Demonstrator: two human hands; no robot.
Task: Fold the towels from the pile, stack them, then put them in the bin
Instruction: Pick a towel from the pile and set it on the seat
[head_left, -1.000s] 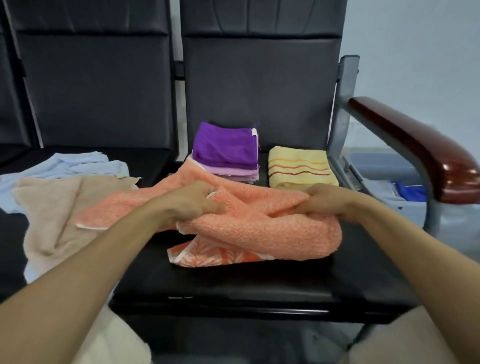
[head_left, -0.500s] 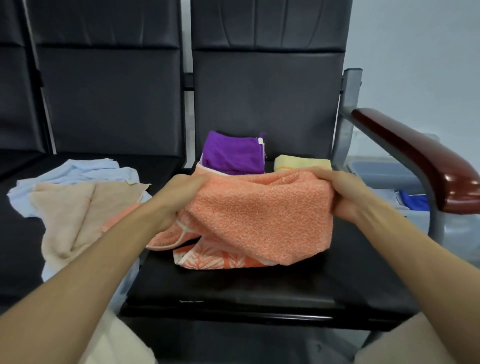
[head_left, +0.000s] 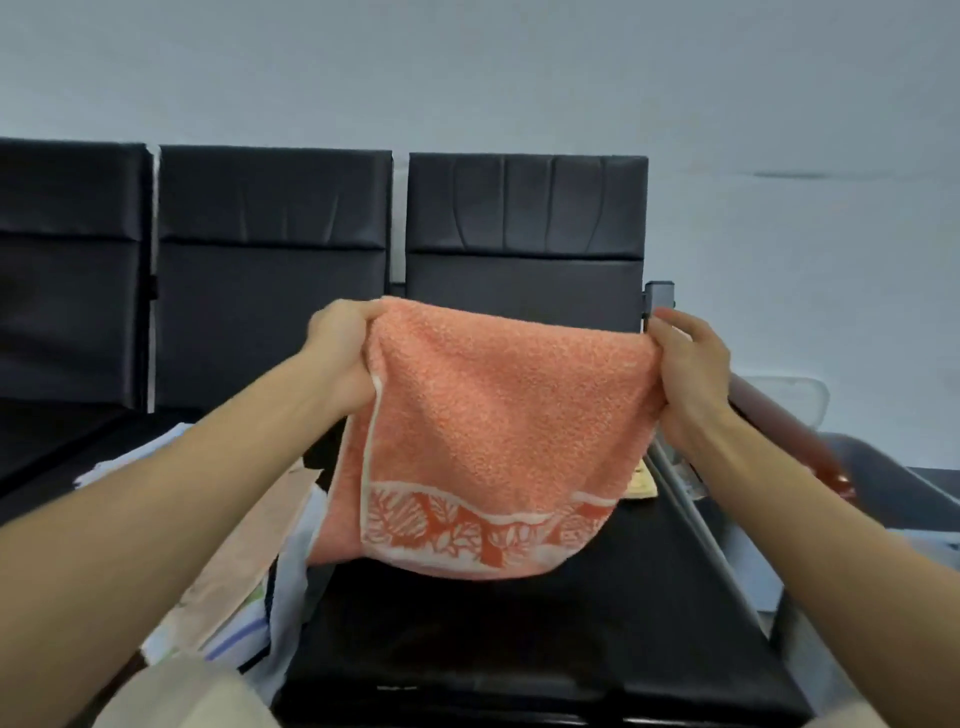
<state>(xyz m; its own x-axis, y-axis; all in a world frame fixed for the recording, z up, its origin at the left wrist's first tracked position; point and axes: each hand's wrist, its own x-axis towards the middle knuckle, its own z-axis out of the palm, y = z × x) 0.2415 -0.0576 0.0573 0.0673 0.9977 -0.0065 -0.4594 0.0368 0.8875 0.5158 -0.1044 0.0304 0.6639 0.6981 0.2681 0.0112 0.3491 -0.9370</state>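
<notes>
Your left hand (head_left: 343, 353) pinches orange towel (head_left: 498, 415) at top left corner, fingers curled round edge. Your right hand (head_left: 685, 374) grips top right corner, fingers curled round cloth. Towel hangs in air above black seat (head_left: 519, 634), leaf-pattern border lowest, not touching seat. Second layer shows behind left edge. Unfolded pile (head_left: 249, 561) just left of seat. Yellow towel (head_left: 641, 483) peeks out at seat's back right. Pale bin (head_left: 800, 389) beyond seat's right side, behind armrest (head_left: 779, 431).

An orange towel (head_left: 498, 415) is held up by its top corners, gripped by the left hand (head_left: 343, 348) and the right hand (head_left: 685, 374) above a black seat (head_left: 519, 634). Unfolded towels (head_left: 249, 582) are seen heaped at the left, and a yellow towel (head_left: 641, 484) is partly hidden behind.
</notes>
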